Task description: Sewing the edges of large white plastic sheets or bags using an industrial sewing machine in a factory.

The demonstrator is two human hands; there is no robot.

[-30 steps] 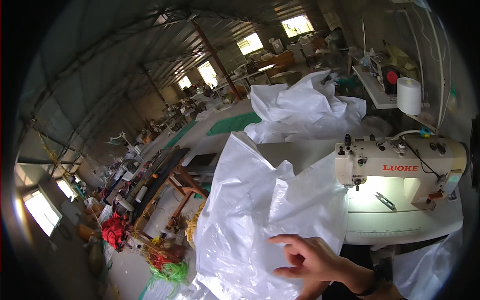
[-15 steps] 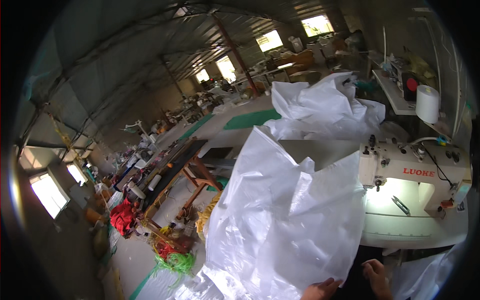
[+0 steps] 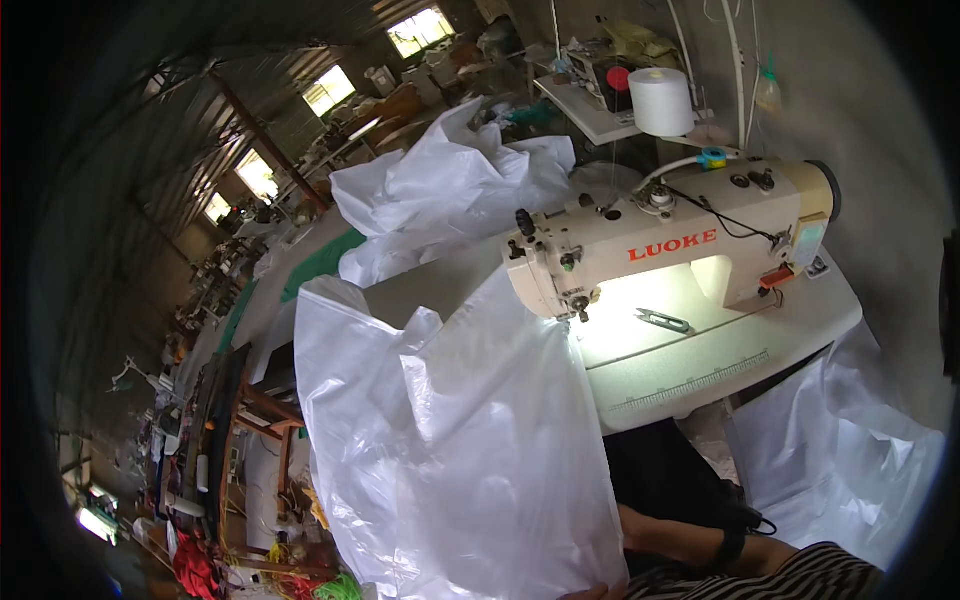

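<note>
A large white plastic sheet (image 3: 470, 480) hangs in front of me, its upper part on the sewing machine (image 3: 660, 250) beside the needle. At the lower edge, a sliver of my left hand (image 3: 592, 592) shows with its fingers closed on the sheet's bottom edge. My right forearm (image 3: 680, 540), with a dark band at the wrist and a striped sleeve, reaches leftward. Its hand goes behind the sheet, so those fingers are hidden. Thread snips (image 3: 663, 321) lie on the lit machine bed, apart from both hands.
More crumpled white sheeting (image 3: 450, 185) is heaped behind the machine, and another white sheet (image 3: 840, 450) hangs at the right. A white thread cone (image 3: 661, 102) stands beyond the machine head. Left stand a wooden-legged table (image 3: 240, 420) and red cloth (image 3: 195, 568).
My view has swung right, so the machine sits nearer the middle. My right hand has passed from beside the sheet to behind it. The snips stay on the bed.
</note>
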